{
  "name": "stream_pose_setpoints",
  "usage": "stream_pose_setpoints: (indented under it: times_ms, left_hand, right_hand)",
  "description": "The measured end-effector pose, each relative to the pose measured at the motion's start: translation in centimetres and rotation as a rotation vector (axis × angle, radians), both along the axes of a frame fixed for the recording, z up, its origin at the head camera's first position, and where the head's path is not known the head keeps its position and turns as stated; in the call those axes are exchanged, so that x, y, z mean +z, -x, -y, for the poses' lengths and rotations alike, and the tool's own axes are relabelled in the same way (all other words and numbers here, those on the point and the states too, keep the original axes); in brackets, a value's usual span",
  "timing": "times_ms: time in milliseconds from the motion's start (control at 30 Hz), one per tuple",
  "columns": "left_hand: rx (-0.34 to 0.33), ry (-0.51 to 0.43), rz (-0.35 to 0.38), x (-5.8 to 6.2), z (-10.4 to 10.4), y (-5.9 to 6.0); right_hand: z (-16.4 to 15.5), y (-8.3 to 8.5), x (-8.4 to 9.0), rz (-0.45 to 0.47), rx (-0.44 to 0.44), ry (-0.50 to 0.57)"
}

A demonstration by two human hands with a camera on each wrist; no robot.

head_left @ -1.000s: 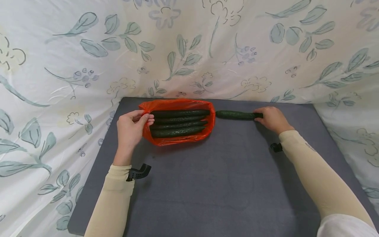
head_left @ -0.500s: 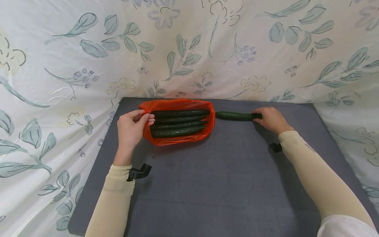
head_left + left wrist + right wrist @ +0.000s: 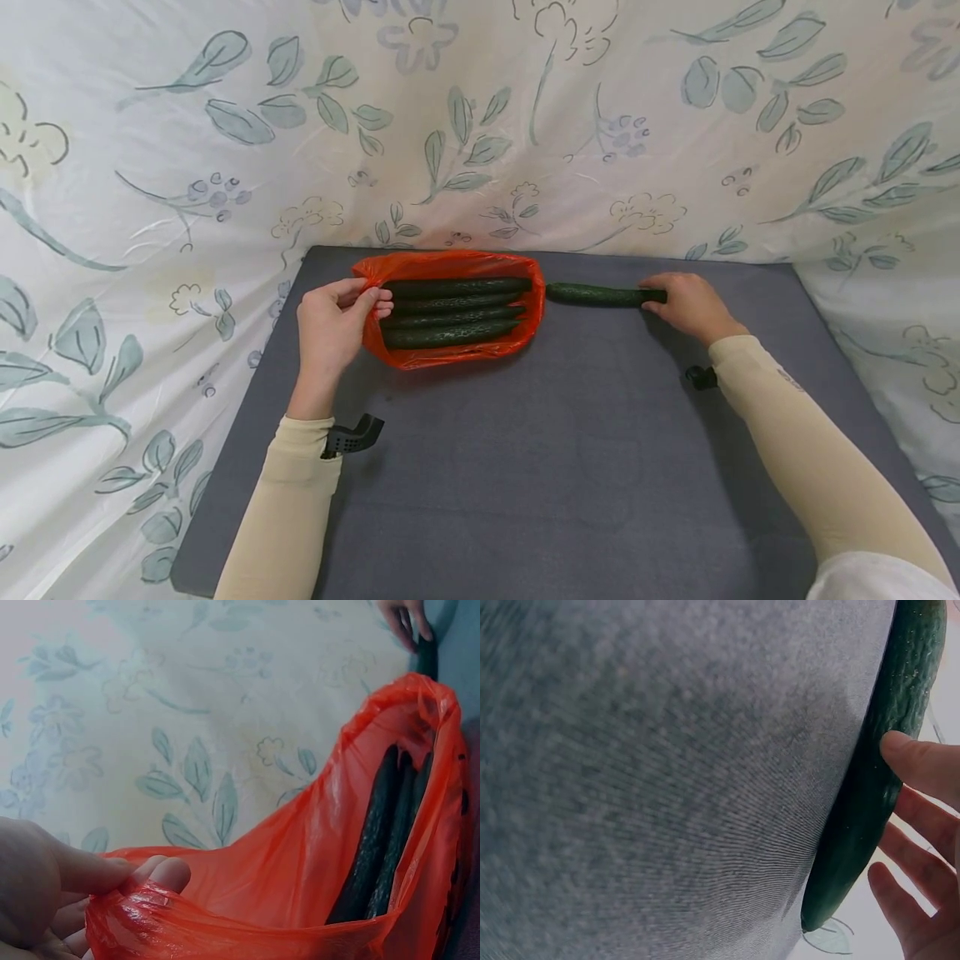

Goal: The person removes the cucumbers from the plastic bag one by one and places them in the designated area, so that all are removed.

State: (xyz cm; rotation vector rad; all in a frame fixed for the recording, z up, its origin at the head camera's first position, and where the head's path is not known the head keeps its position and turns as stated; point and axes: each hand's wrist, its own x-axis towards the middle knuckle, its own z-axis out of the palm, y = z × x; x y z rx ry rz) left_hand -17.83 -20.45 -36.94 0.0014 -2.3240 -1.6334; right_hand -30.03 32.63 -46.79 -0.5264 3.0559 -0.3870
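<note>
A red plastic bag point(image 3: 450, 265) lies with its mouth open at the back of the table, several dark green cucumbers point(image 3: 448, 334) side by side inside. My left hand point(image 3: 326, 333) pinches the bag's left edge between thumb and fingers; the left wrist view shows the thin plastic point(image 3: 247, 877) bunched there. To the bag's right, a single cucumber point(image 3: 596, 293) lies crosswise on the table, its left tip close to the bag's rim. Its right end is held by my right hand point(image 3: 690, 304). In the right wrist view, thumb and fingers point(image 3: 922, 769) are on either side of this cucumber point(image 3: 862, 802).
A dark grey table point(image 3: 540, 467) spreads under both arms. Behind it and at the sides hangs a pale curtain point(image 3: 480, 125) with leaf and flower prints, meeting the table's back edge close to the bag.
</note>
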Motion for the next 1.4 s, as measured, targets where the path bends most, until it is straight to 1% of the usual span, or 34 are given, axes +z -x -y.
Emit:
stream_pose_setpoints:
  times_ms: [200, 333, 600, 767, 933, 1167, 1400]
  left_hand:
    - [-0.005, -0.017, 0.006, -0.2, 0.1, 0.1]
    - [-0.006, -0.026, -0.002, -0.2, 0.1, 0.2]
    - [-0.003, -0.030, -0.017, -0.1, 0.1, 0.1]
    - [0.008, -0.019, -0.009, -0.1, 0.0, 0.1]
    - [0.019, -0.007, 0.001, 0.1, -0.1, 0.0]
    - [0.010, -0.010, 0.010, 0.0, -0.2, -0.1]
    - [0.010, -0.004, -0.001, 0.1, -0.3, -0.1]
  right_hand:
    - [-0.1, -0.3, 0.1, -0.001, -0.004, 0.010]
    - [0.2, -0.6, 0.5, -0.041, 0.005, 0.038]
    - [2.5, -1.2, 2.6, -0.154, 0.067, 0.082]
    - [4.2, -1.6, 3.8, -0.193, 0.110, 0.105]
    - [5.9, -2.1, 5.0, -0.198, 0.139, 0.148]
    - [8.0, -2.5, 5.9, -0.215, 0.187, 0.198]
    - [9.9, -2.9, 6.5, -0.222, 0.223, 0.233]
